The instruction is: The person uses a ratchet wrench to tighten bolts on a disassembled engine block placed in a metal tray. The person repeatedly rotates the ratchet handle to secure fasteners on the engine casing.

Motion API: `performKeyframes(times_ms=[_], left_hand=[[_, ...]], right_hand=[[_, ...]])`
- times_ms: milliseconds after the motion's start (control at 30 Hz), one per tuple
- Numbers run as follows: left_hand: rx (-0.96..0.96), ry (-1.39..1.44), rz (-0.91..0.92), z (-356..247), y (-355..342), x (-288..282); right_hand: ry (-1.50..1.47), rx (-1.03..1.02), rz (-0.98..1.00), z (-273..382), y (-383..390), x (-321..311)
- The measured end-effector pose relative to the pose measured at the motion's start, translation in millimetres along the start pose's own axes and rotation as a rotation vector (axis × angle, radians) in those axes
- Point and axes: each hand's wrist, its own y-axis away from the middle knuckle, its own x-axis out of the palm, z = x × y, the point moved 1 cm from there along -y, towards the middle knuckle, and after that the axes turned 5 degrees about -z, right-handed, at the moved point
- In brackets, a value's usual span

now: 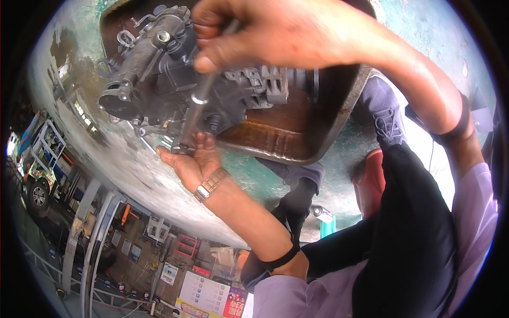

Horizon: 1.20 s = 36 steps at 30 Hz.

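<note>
My right hand (228, 40) is closed round the upper handle of a long metal socket wrench (193, 114), which is blurred by motion. The wrench slants down across a grey metal gearbox-like assembly (180, 69). At its lower end, my left hand (193, 164), palm up, has thumb and fingers about the wrench head; a metal watch (212, 183) is on that wrist. The head is at the assembly's near edge, and what it fits onto is hidden. The assembly lies in a deep, oily brown metal tray (344, 108), partly covered by my right hand and forearm.
My shoes, one of them a grey sneaker (384, 108), are close to the tray's near and right sides. Between my legs are a red object (369, 180) and a spray can (325, 220). Metal posts (98, 233) and a vehicle wheel (38, 194) stand at the left.
</note>
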Motion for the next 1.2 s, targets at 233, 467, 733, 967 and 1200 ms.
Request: performKeyframes(times_ms=[233,467,733,967,1200], left_hand=[[-0.035,-0.115,-0.07,-5,6,4],[-0.044,-0.087,0.055,-13,4,5],[-0.057,-0.113,-0.03,-10,-1,6],[-0.13,0.025,0.11,-10,-4,-2],[-0.266,0.159,0.203,-18,-24,-8]], right_hand=[[-0.207,-0.501,-0.224,-72,1,43],[-0.237,-0.367,0.045,-24,6,-5],[-0.19,-0.146,-0.025,-13,1,4],[-0.171,-0.496,-0.063,-14,1,-3],[-0.182,-0.484,-0.045,-11,-5,-1]])
